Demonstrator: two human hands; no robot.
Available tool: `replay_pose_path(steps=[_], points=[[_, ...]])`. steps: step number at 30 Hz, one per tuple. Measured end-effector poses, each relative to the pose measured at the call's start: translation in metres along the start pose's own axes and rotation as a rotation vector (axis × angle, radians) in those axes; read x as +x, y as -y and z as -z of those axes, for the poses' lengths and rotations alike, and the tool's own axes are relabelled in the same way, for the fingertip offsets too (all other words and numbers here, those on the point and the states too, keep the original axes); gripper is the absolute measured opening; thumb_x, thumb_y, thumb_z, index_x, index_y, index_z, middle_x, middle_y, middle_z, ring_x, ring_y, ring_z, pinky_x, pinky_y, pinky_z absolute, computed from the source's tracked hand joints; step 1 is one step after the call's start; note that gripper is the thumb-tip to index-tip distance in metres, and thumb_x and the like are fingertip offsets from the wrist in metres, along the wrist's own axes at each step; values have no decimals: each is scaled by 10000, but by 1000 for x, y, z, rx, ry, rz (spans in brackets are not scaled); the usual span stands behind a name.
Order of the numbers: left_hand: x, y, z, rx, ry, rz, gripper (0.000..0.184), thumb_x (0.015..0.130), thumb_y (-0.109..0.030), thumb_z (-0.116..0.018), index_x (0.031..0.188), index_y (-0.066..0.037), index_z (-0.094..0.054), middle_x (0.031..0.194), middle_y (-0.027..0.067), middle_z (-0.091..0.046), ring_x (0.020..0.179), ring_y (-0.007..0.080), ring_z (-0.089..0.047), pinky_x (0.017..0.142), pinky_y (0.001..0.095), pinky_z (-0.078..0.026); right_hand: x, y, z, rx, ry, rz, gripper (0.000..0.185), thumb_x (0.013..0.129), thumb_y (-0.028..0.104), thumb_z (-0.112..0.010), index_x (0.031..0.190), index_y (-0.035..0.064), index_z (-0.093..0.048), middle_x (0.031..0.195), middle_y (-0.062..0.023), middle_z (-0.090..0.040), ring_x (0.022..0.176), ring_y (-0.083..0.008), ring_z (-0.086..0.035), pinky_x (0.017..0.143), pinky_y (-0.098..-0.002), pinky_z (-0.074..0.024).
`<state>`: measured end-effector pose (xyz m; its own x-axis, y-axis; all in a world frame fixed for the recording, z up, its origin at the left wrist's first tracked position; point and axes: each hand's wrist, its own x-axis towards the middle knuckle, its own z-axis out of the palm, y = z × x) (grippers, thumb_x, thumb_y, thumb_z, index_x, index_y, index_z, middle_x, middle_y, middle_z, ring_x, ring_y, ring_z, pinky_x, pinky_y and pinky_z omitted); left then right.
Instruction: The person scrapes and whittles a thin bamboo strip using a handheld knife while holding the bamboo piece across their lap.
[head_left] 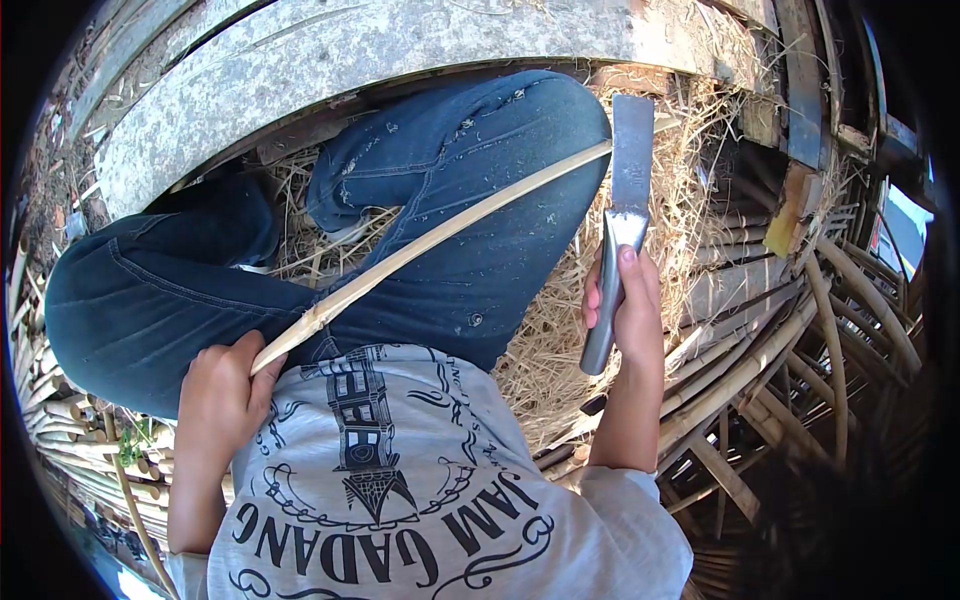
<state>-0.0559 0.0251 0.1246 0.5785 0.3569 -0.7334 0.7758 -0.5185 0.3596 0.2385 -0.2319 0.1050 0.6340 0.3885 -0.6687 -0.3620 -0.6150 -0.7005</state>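
My left hand [225,395] is closed around the near end of a long pale bamboo strip [420,245]. The strip runs diagonally up to the right across my legs in blue jeans [500,260], and its far end passes over my knee beside the blade. In my right hand [630,295] is a machete [630,160] with a broad, square-ended blade and a dark curved handle. My fingers wrap the handle, with the thumb lying along its upper part. The blade points away from me, close to the strip's far end; whether the two touch, I cannot tell.
Pale shavings [560,370] cover the ground around my legs. A weathered plank [420,40] spans the far side. Bamboo poles [750,360] are stacked to the right, and more cut bamboo pieces [80,440] lie at the left. A wooden post [800,90] stands at the upper right.
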Motion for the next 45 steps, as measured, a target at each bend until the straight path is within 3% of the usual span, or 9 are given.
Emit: replay_pose_path(steps=[4, 18, 21, 26, 29, 33, 38, 42, 45], points=[[3, -3, -4, -9, 2, -11, 241, 902, -244, -627, 813, -23, -591, 675, 238, -604, 693, 461, -592, 631, 541, -450, 16, -9, 0, 46, -212, 53, 382, 1056, 395, -366, 1042, 36, -498, 601, -55, -507, 426, -128, -472, 402, -265, -412], [-1, 3, -5, -36, -15, -10, 243, 900, -237, -630, 805, -16, -596, 679, 234, -611, 695, 457, -595, 625, 530, -449, 8, 2, 19, -93, -100, 39, 338, 1052, 385, -377, 971, 69, -467, 588, -50, -504, 407, -121, -466, 368, -245, -381], [0, -2, -6, -8, -46, -20, 242, 899, -238, -633, 804, -18, -597, 668, 231, -607, 687, 457, -594, 625, 529, -452, 14, 2, 16, -35, -232, 30, 365, 1049, 416, -384, 984, 68, -472, 589, -53, -505, 410, -126, -473, 371, -247, -390], [-2, 0, -6, 6, -75, -37, 252, 901, -250, -634, 802, -21, -598, 653, 229, -601, 675, 458, -591, 618, 528, -452, 6, 3, 18, -53, 18, 41, 396, 1030, 449, -419, 982, 60, -472, 592, -64, -506, 398, -132, -456, 367, -257, -385], [0, -2, -8, -6, -75, -43, 260, 902, -255, -632, 792, -21, -597, 647, 228, -598, 669, 458, -590, 617, 528, -453, 17, -4, 12, 109, -256, 19, 345, 1054, 392, -375, 996, 64, -464, 593, -56, -499, 418, -126, -457, 387, -250, -393], [-2, -2, -5, -14, -102, -61, 270, 903, -253, -632, 774, -19, -592, 643, 226, -594, 666, 453, -594, 610, 528, -455, -3, -1, -5, -41, 43, 0, 399, 1030, 453, -413, 970, 64, -478, 579, -58, -502, 418, -121, -462, 387, -246, -389], [1, -5, -8, -34, -59, -18, 267, 899, -250, -642, 780, -15, -594, 644, 227, -594, 674, 448, -602, 607, 521, -459, 15, -12, -1, 39, -183, 51, 351, 1054, 399, -376, 1000, 69, -484, 606, -45, -515, 441, -110, -481, 405, -242, -401], [-2, 0, -7, -31, -85, -43, 263, 898, -243, -645, 784, -12, -595, 639, 225, -593, 666, 448, -601, 606, 520, -461, -13, 1, -15, -90, 160, -5, 407, 1040, 385, -430, 1191, 16, -513, 598, -35, -502, 461, -94, -488, 415, -238, -408], [0, -3, -7, -8, -75, -35, 261, 898, -244, -646, 795, -8, -604, 642, 226, -593, 667, 448, -600, 609, 520, -459, -4, 5, -12, -72, 40, 53, 369, 1043, 361, -433, 1142, 16, -518, 613, -31, -504, 460, -93, -488, 414, -233, -406]])
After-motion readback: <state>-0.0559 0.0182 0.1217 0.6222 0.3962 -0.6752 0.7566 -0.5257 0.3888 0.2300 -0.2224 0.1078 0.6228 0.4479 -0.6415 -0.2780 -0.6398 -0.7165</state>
